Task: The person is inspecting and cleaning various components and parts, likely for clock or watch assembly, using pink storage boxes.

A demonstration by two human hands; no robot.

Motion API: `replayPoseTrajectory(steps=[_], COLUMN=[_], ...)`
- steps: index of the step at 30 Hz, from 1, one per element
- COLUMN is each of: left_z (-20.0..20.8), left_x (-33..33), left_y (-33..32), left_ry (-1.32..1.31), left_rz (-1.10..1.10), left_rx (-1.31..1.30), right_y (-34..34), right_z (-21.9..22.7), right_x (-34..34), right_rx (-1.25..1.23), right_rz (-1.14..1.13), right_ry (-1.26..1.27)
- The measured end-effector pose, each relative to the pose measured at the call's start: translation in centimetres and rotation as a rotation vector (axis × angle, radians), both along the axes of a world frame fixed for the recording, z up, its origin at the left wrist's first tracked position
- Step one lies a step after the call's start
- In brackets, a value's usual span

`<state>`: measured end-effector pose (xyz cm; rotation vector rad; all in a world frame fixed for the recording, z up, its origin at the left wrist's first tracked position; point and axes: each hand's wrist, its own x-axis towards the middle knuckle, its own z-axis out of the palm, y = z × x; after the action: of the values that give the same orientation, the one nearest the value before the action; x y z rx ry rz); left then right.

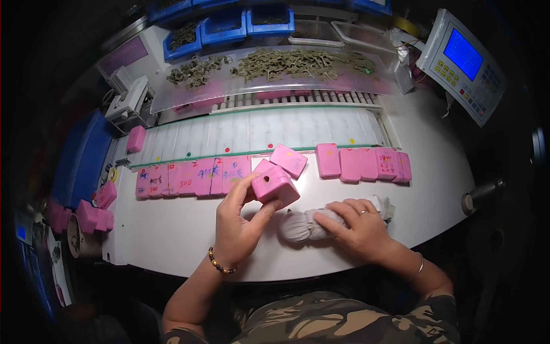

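Note:
Over the middle of the white table, my left hand (236, 221) grips a pink block (276, 188) between thumb and fingers. A small dark round hole shows in the block's face, which is tilted toward me. Beside it, my right hand (364, 232) is closed over a bundle of light grey cloth (298, 226), gathered at its left end and lying on the table. Just beyond the held block lies another pink block (288, 160), turned askew. Pink blocks with handwritten marks stand in a row at left (186, 179) and another at right (360, 164).
Behind the blocks runs a row of white panels (223, 132) with green edging and coloured dots. Farther back, a clear tray (389, 86) bears many small greenish metal parts, with blue bins (223, 27) above. At right stands a control panel (465, 63) with a blue screen.

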<state>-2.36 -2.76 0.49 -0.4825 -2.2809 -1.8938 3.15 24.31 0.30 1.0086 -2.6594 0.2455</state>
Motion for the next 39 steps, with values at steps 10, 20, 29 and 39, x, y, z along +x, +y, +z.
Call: replayPoseTrajectory(steps=[10, 20, 29, 39], left_z=[-1.0, -0.1, -2.8, -1.5], left_x=[3.1, 2.9, 3.0, 1.7], left_y=[-1.0, -2.2, -0.5, -1.2], left_ry=[0.094, 0.060, -0.157, -0.471], left_rz=[-0.176, -0.347, -0.109, -0.350], left_rx=[-0.281, -0.229, 0.093, 0.120], right_y=[2.2, -5.9, -6.9, -5.9], right_z=[2.5, 1.0, -0.4, -1.7], right_x=[1.5, -0.5, -0.5, 1.2], right_rx=[-0.220, -0.407, -0.372, -0.500], right_rz=[-0.370, 0.157, 0.175, 0.258], right_ry=[0.078, -0.025, 0.093, 0.147])
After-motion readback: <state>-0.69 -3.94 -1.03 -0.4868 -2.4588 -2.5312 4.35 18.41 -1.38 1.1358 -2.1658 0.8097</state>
